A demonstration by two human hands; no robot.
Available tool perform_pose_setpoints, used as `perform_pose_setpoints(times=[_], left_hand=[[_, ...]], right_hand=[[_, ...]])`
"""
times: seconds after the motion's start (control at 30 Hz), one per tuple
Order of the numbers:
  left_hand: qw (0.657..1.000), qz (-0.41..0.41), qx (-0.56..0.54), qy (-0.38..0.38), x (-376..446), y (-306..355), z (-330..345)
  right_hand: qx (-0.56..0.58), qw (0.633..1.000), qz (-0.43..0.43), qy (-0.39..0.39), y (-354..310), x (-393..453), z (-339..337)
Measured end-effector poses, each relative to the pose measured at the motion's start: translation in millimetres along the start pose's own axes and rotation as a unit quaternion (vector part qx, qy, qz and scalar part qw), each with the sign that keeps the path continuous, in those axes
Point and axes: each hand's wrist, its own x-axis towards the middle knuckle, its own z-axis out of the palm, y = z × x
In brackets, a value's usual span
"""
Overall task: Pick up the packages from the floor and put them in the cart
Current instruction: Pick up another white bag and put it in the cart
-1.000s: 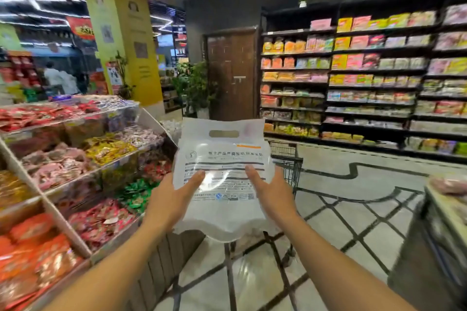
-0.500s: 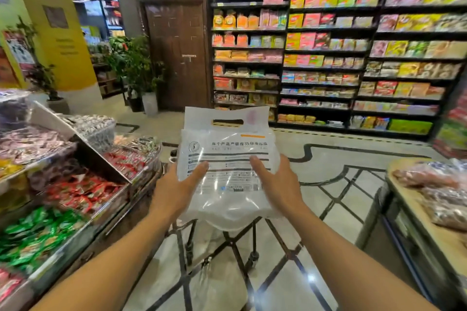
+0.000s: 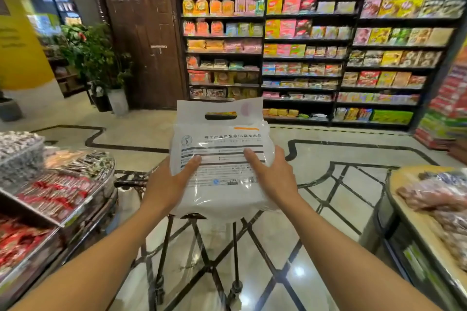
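Observation:
I hold a white plastic package (image 3: 219, 139) with a cut-out handle and printed text upright in front of me, at chest height. My left hand (image 3: 168, 184) grips its left side and my right hand (image 3: 271, 177) grips its right side, thumbs on the front. Below and behind the package stands the black metal cart (image 3: 202, 247); only its legs, wheels and part of its frame show, and the basket is hidden by the package.
A slanted snack display (image 3: 50, 197) lines the left side. A wooden counter with bagged goods (image 3: 434, 209) stands at the right. Tall stocked shelves (image 3: 303, 45) fill the back wall, beside a brown door (image 3: 144, 40) and potted plants (image 3: 101, 63). Tiled floor lies between.
The view has swung to the right and the shelves have come nearer. The package stays gripped in both hands, and the cart's legs now show below it.

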Motion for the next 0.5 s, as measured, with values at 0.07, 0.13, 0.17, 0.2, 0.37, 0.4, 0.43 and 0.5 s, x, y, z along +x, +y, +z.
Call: perform_pose_setpoints(times=[0.07,0.13,0.17,0.2,0.37,0.4,0.43,0.5], left_hand=[[1.0,-0.005,-0.012,0.005,34.4,-0.1,26.3],[1.0,-0.01,-0.025,0.009,67.2,1.0,51.7],[0.999,-0.015,-0.032,0.01,83.5,3.5,64.2],[0.999,-0.02,-0.034,0.009,99.9,6.4,76.9],[0.998,-0.037,-0.029,0.029,179.1,19.8,128.7],[0.999,-0.037,-0.026,0.03,193.4,20.0,136.0],[0.998,-0.041,-0.023,0.033,206.6,20.5,142.3],[0.998,-0.053,-0.022,0.039,231.3,19.7,152.5]], right_hand=[[0.001,1.0,0.004,-0.004,13.4,42.2,-4.5],[-0.001,1.0,0.003,-0.009,26.9,85.9,-8.2],[-0.003,1.0,0.0,-0.011,32.0,107.7,-10.8],[-0.006,1.0,-0.002,-0.014,35.5,130.2,-13.4],[-0.028,0.999,-0.015,-0.03,48.0,235.7,-20.7],[-0.03,0.999,-0.019,-0.034,50.1,252.6,-19.9],[-0.032,0.999,-0.021,-0.038,52.5,268.8,-17.7],[-0.032,0.998,-0.023,-0.049,55.6,298.6,-11.8]])
